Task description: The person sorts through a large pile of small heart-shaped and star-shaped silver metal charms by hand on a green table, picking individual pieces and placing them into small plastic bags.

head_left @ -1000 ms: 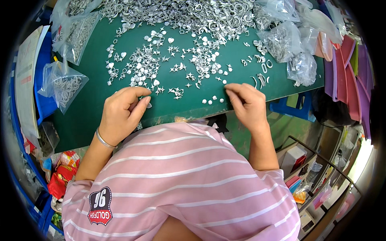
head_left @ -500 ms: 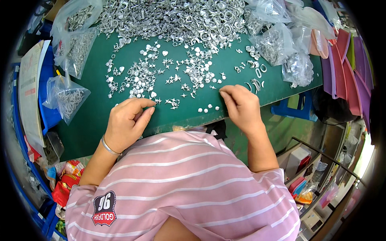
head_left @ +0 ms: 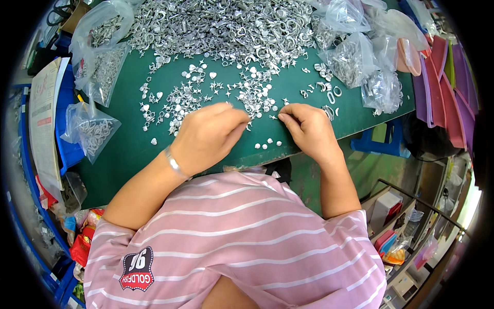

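We look down on a green bench point(head_left: 116, 159) whose near edge curves past a pink-and-white striped shirt point(head_left: 231, 216). Two hands are over it, apart from each other. The left hand point(head_left: 208, 135), slightly blurred, has its thumb and fingers drawn together beside a cluster of small metal charms point(head_left: 254, 92); we cannot tell whether anything sits between the tips. The right hand point(head_left: 311, 135) holds thumb and forefinger close together just beside a four-pointed star charm point(head_left: 273, 117), and we cannot tell whether it grips anything.

Between the hands, toward the near edge, we find four round pieces point(head_left: 264, 146), with a strip of green surface showing below them. A wider green stretch opens on the left around a heart charm point(head_left: 154, 141), reaching to a clear bag of rings point(head_left: 91, 127). Beyond the right hand lie two oval rings point(head_left: 334, 94), then filled plastic bags point(head_left: 355, 59) near the right edge. A broad heap of silvery parts point(head_left: 221, 33) covers the far side.

On the shirt we see a black-and-red badge point(head_left: 137, 269), its white numerals and lettering upside down to us. A sheet point(head_left: 43, 110) at far left bears print too small to read.
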The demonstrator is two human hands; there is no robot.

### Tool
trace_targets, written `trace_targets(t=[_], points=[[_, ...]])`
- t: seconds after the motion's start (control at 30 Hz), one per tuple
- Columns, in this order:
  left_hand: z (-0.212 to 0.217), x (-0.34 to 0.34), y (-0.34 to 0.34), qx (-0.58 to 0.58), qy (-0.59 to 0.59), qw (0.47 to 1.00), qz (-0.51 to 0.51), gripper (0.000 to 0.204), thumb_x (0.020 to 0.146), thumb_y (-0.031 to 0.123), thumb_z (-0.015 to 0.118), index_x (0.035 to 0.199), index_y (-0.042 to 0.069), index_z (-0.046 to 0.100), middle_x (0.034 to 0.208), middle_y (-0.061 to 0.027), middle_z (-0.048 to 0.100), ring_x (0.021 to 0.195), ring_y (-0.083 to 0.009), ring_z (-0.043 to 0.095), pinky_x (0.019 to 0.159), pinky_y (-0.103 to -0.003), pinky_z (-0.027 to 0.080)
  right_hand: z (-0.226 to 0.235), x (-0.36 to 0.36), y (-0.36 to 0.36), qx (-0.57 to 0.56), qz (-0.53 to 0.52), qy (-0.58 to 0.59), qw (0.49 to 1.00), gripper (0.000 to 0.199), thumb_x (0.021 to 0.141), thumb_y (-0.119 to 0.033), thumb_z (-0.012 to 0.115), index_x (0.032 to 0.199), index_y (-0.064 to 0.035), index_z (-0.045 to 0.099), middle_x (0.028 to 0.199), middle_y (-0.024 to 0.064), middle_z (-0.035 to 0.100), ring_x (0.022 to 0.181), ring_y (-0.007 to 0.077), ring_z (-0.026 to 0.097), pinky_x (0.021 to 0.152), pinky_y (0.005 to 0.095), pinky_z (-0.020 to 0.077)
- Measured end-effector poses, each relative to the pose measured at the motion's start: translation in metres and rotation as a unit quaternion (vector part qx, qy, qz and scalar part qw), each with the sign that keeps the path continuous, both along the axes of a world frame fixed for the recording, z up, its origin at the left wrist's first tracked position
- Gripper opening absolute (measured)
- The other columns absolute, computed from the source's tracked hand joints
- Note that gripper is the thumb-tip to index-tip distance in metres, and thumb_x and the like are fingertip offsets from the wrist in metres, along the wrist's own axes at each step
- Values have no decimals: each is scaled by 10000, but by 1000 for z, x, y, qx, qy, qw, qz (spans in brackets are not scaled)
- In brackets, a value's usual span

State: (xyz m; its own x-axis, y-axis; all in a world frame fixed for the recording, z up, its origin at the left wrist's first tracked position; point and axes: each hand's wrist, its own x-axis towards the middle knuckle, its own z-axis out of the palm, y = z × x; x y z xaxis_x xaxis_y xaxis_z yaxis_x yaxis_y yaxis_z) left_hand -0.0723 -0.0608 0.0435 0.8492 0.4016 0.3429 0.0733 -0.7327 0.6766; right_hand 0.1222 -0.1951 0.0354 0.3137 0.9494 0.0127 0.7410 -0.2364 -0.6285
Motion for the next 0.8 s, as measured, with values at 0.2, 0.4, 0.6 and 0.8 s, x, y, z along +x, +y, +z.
trace_targets(t=[0.2,0.4,0.6,0.8], points=[[-21,51,3,105,57,992,-36,79,783,100,686,861,82,681,734,-68,576,670,-256,622,580,-358,512,3,9,-7,67,-75,6,995,98,825,-101,665,893,-39,697,835,136,686,736,317,662,658,368,528],[-28,68,1,117,89,988,-52,45,780,96,666,816,72,652,741,-70,573,703,-269,626,594,-373,516,-8,1,-9,63,-18,-111,992,66,803,-74,683,867,-82,694,789,114,653,603,284,606,581,364,501],[-31,65,1,98,62,991,-62,36,772,78,637,805,66,632,744,-78,571,703,-277,622,598,-374,514,-3,26,-15,122,-113,520,838,71,807,-24,674,868,3,651,781,15,615,566,60,487,497,214,382],[-28,67,-3,115,50,990,-64,39,768,57,618,795,74,639,734,-79,564,687,-269,616,595,-371,510,-3,13,0,65,-87,50,993,92,824,-104,661,843,-18,685,705,96,657,581,208,619,548,307,491]])
